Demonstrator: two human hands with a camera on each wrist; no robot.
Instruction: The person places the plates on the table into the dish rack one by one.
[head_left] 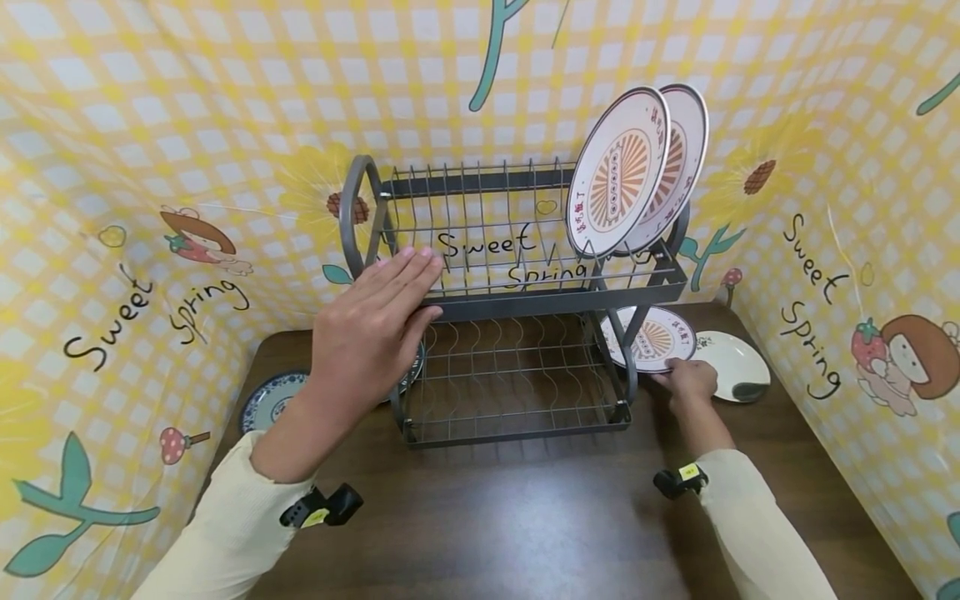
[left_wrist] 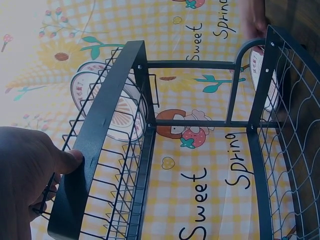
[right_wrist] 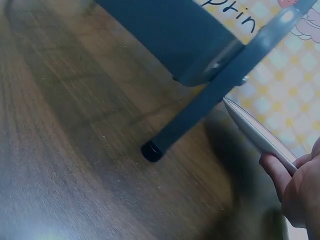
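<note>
A dark grey two-tier dish rack (head_left: 555,302) stands on the brown table. My left hand (head_left: 375,312) grips the left part of its upper front rail; in the left wrist view the thumb presses the rail's face and the fingers reach over the wires. At the rack's right side, my right hand (head_left: 692,381) pinches the rim of a white plate (head_left: 660,340) with an orange sunburst print. That plate is tilted and raised off the table in the right wrist view. Two matching plates (head_left: 617,175) stand on edge in the upper tier's right end.
A white plate with a dark green patch (head_left: 738,371) lies at the table's right edge. Blue-patterned plate (head_left: 268,400) lies at the left, and another dark-rimmed dish (head_left: 414,371) is partly hidden behind my left hand. Yellow checked cloth (head_left: 247,125) walls the table on three sides.
</note>
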